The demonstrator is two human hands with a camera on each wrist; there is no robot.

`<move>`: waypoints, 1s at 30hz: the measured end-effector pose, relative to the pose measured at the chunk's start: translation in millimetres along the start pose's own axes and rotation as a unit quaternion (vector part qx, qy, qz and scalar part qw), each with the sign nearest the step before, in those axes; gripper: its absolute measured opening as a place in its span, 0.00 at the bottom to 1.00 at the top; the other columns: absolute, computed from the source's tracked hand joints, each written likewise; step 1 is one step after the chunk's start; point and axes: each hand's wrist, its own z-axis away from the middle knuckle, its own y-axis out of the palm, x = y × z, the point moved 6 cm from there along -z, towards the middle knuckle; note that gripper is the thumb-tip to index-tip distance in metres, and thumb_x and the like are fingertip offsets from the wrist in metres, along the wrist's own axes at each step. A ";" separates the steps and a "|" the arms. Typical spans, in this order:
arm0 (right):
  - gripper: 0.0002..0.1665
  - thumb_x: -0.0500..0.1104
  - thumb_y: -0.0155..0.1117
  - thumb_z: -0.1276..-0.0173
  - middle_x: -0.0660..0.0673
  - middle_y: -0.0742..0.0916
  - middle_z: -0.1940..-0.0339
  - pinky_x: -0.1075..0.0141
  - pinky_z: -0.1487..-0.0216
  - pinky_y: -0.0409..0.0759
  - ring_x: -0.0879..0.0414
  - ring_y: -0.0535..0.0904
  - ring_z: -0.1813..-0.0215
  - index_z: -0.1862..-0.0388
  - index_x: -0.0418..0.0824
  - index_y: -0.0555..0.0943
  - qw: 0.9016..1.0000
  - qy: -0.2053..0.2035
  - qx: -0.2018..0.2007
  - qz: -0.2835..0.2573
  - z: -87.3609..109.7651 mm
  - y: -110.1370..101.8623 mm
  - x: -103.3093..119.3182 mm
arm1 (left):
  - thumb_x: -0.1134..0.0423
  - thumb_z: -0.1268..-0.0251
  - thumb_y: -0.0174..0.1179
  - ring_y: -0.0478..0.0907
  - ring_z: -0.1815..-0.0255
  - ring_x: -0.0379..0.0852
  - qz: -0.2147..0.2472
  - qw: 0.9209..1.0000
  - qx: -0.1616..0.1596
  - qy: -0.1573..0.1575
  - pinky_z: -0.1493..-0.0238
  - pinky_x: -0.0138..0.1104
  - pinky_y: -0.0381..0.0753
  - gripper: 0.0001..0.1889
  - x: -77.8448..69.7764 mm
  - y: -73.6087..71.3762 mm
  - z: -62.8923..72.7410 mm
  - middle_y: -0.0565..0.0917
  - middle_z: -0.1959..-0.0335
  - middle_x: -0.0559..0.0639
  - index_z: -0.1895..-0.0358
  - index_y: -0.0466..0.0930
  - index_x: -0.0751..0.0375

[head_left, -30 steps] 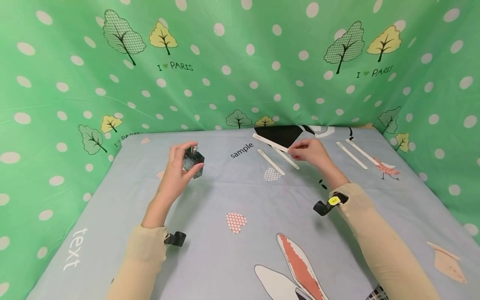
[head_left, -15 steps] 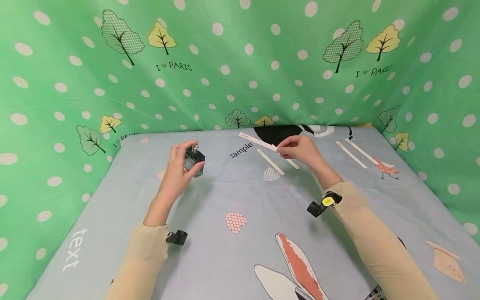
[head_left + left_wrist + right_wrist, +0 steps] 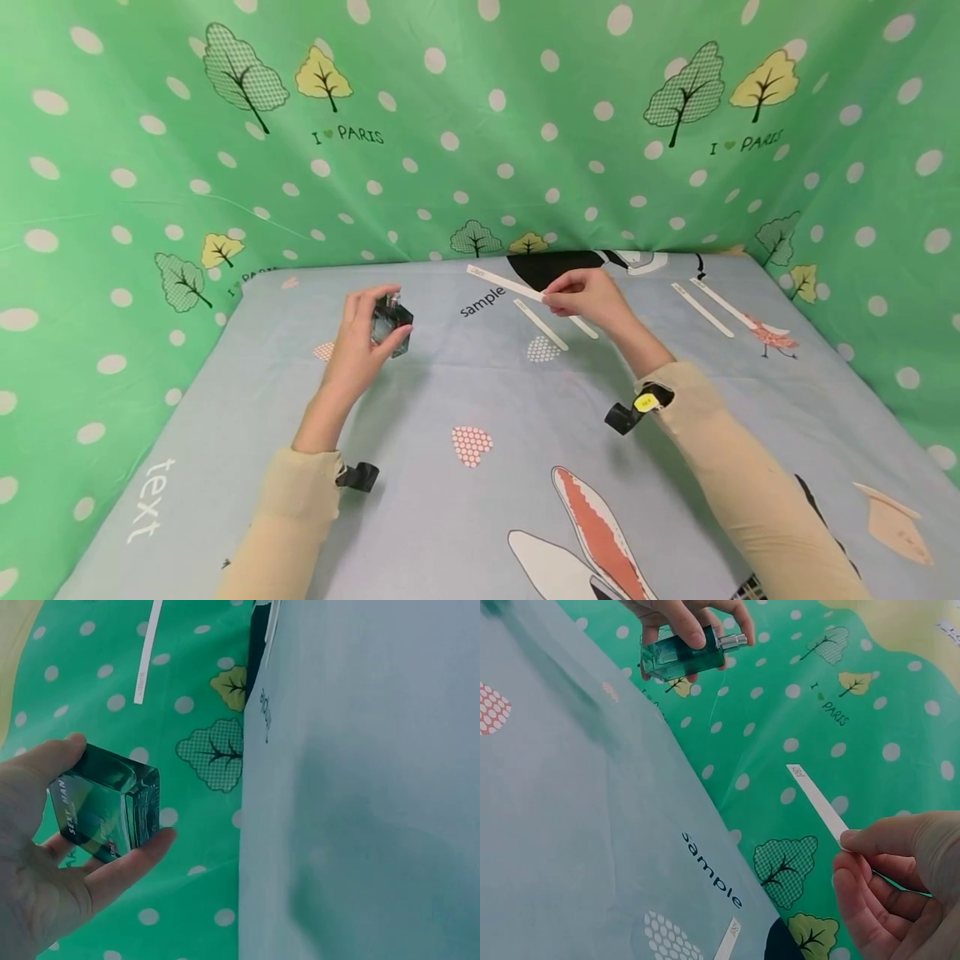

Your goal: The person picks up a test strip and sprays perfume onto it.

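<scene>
My left hand [image 3: 352,342] grips a dark teal glass perfume bottle [image 3: 392,327] above the left part of the table. The bottle is upright, with a forefinger on top of its silver spray nozzle [image 3: 733,641]. In the left wrist view, thumb and fingers span the glass [image 3: 101,802]. My right hand [image 3: 592,298] pinches one end of a white paper test strip [image 3: 501,281] between thumb and forefinger. The strip's printed free end points left toward the bottle, a gap apart from it. The pinched end is hidden by the fingertips.
Under the right hand lie two more paper strips [image 3: 542,324], one partly covered by that hand. Another pair of strips [image 3: 705,311] lies farther right. A grey-blue printed cloth [image 3: 420,517] covers the table, and a green dotted curtain [image 3: 450,108] hangs behind.
My right hand has moved left with the paper strip, bringing its free end closer to the bottle. The left hand and the perfume bottle have stayed almost where they were.
</scene>
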 end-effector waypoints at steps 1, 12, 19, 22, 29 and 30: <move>0.09 0.38 0.71 0.36 0.48 0.89 0.72 0.68 0.64 0.86 0.59 0.86 0.69 0.60 0.32 0.86 1.000 -0.002 0.001 -0.004 0.1 0.8 0.9 | 0.59 0.31 0.63 0.71 0.37 0.64 0.000 1.000 -0.002 0.002 0.38 0.58 0.73 0.30 -0.4 -0.2 0.2 0.64 0.35 0.64 0.28 0.63 0.50; 0.12 0.39 0.70 0.34 0.47 0.89 0.71 0.68 0.62 0.87 0.55 0.87 0.67 0.57 0.30 0.85 1.000 0.007 0.000 0.010 -3.6 3.3 0.0 | 0.63 0.34 0.67 0.70 0.37 0.63 0.028 0.999 -0.023 0.016 0.36 0.58 0.72 0.29 -0.3 -1.0 -0.2 0.66 0.37 0.65 0.32 0.67 0.55; 0.13 0.40 0.70 0.33 0.48 0.88 0.69 0.71 0.63 0.85 0.60 0.86 0.68 0.56 0.30 0.84 1.000 0.017 -0.005 0.016 -1.0 -1.2 -2.2 | 0.63 0.31 0.64 0.72 0.43 0.59 0.023 1.000 -0.010 0.017 0.58 0.45 0.83 0.30 0.3 -4.0 2.6 0.66 0.36 0.63 0.29 0.63 0.51; 0.14 0.39 0.69 0.33 0.49 0.88 0.70 0.71 0.63 0.85 0.58 0.87 0.67 0.55 0.30 0.84 1.000 0.020 -0.004 0.008 0.2 -4.1 -3.4 | 0.62 0.30 0.63 0.73 0.45 0.58 0.024 1.000 -0.007 0.008 0.70 0.36 0.81 0.31 2.2 -6.3 3.8 0.65 0.35 0.62 0.28 0.62 0.48; 0.15 0.41 0.69 0.32 0.52 0.88 0.71 0.68 0.58 0.87 0.62 0.86 0.67 0.54 0.30 0.84 0.999 0.030 -0.011 0.011 1.9 -14.9 -12.9 | 0.63 0.31 0.63 0.70 0.39 0.59 0.024 1.000 -0.010 0.018 0.57 0.48 0.82 0.31 4.7 -10.8 5.9 0.65 0.34 0.63 0.28 0.62 0.48; 0.15 0.41 0.69 0.32 0.52 0.88 0.71 0.67 0.57 0.87 0.62 0.85 0.67 0.54 0.30 0.84 0.999 0.030 -0.013 0.012 2.1 -16.6 -14.5 | 0.63 0.31 0.63 0.70 0.39 0.59 0.024 0.999 -0.010 0.020 0.55 0.50 0.81 0.31 4.9 -11.3 6.1 0.65 0.34 0.63 0.28 0.62 0.48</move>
